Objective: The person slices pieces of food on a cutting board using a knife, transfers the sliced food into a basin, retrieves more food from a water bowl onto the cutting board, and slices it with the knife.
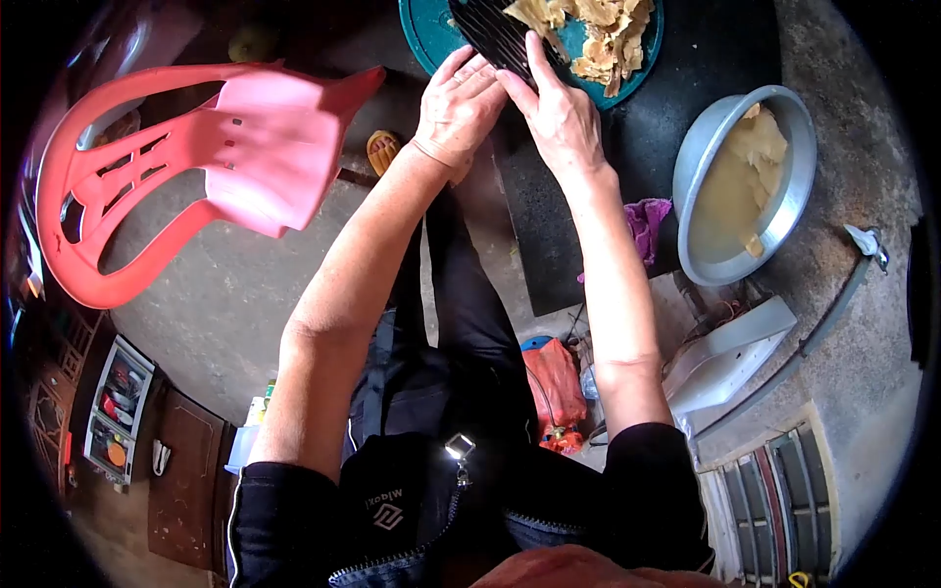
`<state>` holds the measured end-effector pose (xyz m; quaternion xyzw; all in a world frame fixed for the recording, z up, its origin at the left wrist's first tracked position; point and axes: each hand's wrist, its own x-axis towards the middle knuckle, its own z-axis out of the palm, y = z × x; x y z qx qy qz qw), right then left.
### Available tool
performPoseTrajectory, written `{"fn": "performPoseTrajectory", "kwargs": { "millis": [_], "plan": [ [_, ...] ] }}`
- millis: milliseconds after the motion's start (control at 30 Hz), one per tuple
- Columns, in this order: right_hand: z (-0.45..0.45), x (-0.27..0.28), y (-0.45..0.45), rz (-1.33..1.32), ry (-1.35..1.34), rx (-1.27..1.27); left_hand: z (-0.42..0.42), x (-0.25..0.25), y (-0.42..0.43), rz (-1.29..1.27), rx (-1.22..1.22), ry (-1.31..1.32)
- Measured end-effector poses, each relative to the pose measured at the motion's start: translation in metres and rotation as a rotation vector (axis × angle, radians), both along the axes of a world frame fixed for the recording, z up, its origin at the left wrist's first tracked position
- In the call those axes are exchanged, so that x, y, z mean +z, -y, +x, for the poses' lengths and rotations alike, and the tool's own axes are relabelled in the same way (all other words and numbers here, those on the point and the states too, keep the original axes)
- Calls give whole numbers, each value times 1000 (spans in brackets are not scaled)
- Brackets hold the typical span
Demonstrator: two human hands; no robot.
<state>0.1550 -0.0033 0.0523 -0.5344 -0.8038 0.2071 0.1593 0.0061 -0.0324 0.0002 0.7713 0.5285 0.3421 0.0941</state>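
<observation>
Both of my hands are at a black ridged piece (493,31) near the top of the view. My left hand (459,110) has its fingers against the lower left edge of the piece. My right hand (559,113) pinches its lower right side between thumb and index finger. Beyond the hands, a teal round tray (420,37) holds pale yellow-brown crumpled pieces (610,44), partly behind the black piece. Part of the tray is cut off by the top of the view.
A metal basin (691,186) with cloudy liquid and pale pieces stands at the right of the dark table (549,230). A purple cloth (645,227) hangs by the table edge. At left is a pink plastic chair (265,147); a red bag (557,387) lies below.
</observation>
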Motion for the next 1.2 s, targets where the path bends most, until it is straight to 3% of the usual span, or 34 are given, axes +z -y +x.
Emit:
{"fn": "performPoseTrajectory", "kwargs": {
  "millis": [133, 200, 267, 367, 467, 600, 900, 1200],
  "plan": [
    [25, 15, 17, -194, -18, -130, 0, 2, 0, 11, 7, 6],
    [30, 35, 15, -554, -238, -384, 0, 8, -2, 17, 7, -17],
    [41, 36, 9, -540, -373, -392, 0, 5, 0, -13, -8, 34],
    [32, 49, 20, -231, -224, -110, -8, 2, -1, 39, -43, 141],
    [42, 57, 42, -144, 60, 75, -14, -5, -5, 106, -81, 160],
    [58, 62, 57, -329, 87, 13, -12, 5, -5, 45, -42, 101],
    [17, 21, 12, -124, -2, 118, -8, 0, -3, 7, -45, 49],
    [39, 37, 25, -163, 84, 81, -6, 4, -4, -8, -26, 6]
  ]
}}
